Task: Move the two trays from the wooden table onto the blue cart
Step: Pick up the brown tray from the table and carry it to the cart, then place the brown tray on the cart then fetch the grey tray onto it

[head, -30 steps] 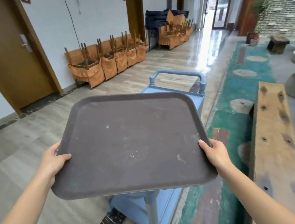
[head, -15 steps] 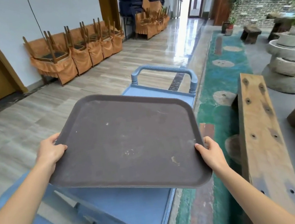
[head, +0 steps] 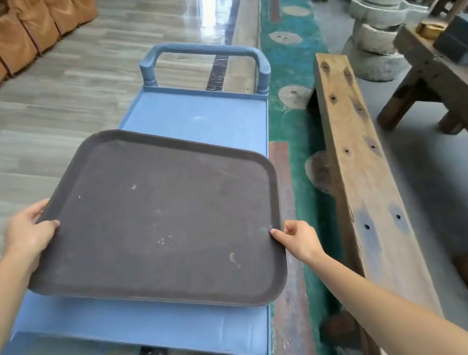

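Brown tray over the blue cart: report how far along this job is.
Done: nothing yet; the blue cart's top deck shows no tray resting on it. In hand: the left hand and right hand grip opposite edges of the brown tray, held over the deck, tilted, its right corner past the cart's edge. Left: set it down, then bring a second tray, which is not in view.

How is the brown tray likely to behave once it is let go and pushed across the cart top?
The tray looks stiff: held only at two edges, it shows no sag. It is probably light, since the right hand pinches it with fingertips. It may slide easily on the cart, whose top looks smooth.
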